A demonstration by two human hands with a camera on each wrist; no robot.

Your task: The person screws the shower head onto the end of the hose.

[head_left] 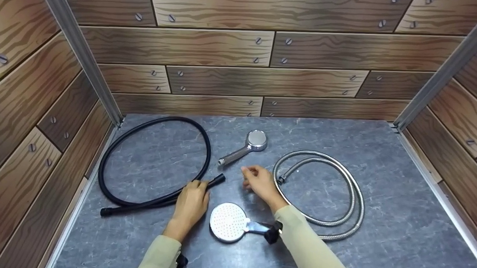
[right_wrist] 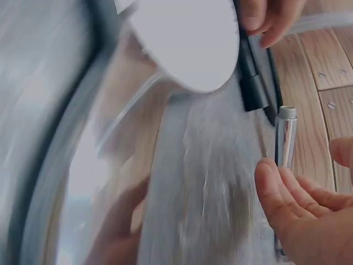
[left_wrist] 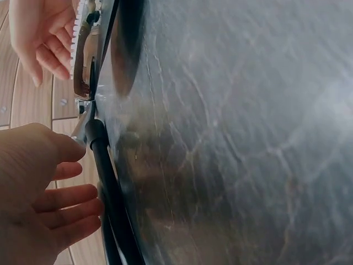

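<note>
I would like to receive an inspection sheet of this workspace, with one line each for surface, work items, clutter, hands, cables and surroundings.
Surface: grey marbled tabletop, slightly shiny.
Work items: black hose, looped on the left; small shower head, farther back near the middle; large shower head, nearer the person, nozzle face up; silver hose, coiled on the right, partly hidden by the right sleeve.
Clutter: nothing seen.
Hands: left hand over the black hose near one end, contact unclear; right hand near the small shower head, holding nothing.
Cables: nothing seen, only hoses.
Surroundings: wood-patterned walls, metal corner posts.
</note>
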